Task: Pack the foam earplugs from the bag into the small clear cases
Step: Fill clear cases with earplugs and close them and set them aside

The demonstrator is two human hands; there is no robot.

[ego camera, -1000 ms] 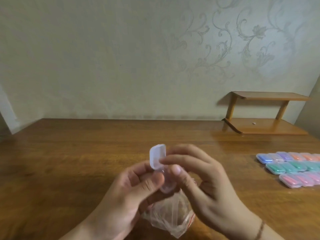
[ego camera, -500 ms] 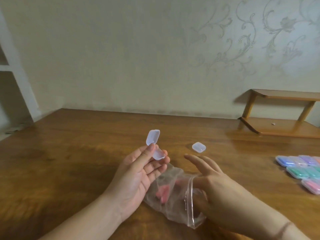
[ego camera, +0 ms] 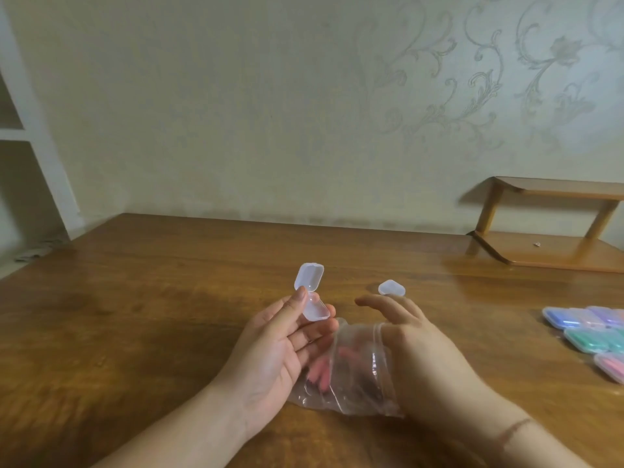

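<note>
My left hand (ego camera: 270, 349) pinches a small clear case (ego camera: 312, 298) between thumb and fingertips, its lid flipped up and nothing inside. Just below lies the clear zip bag (ego camera: 351, 376) on the table, with pink foam earplugs (ego camera: 319, 369) showing through the plastic. At the bag's mouth is my right hand (ego camera: 425, 352); the rim stretches across it, and the part inside is blurred by the plastic. Its upper fingers reach out straight above the bag. A second clear case (ego camera: 391, 287) sits closed on the table beyond my right fingers.
Several closed cases (ego camera: 587, 332) with blue, purple, green and pink earplugs lie in rows at the right edge. A small wooden shelf (ego camera: 553, 251) stands at the back right against the wall. The wooden table (ego camera: 152, 315) stretches bare to the left.
My right hand left the case and dropped to the bag's mouth, then pushed further in. My left hand keeps the open case. The view swung left, showing the second case.
</note>
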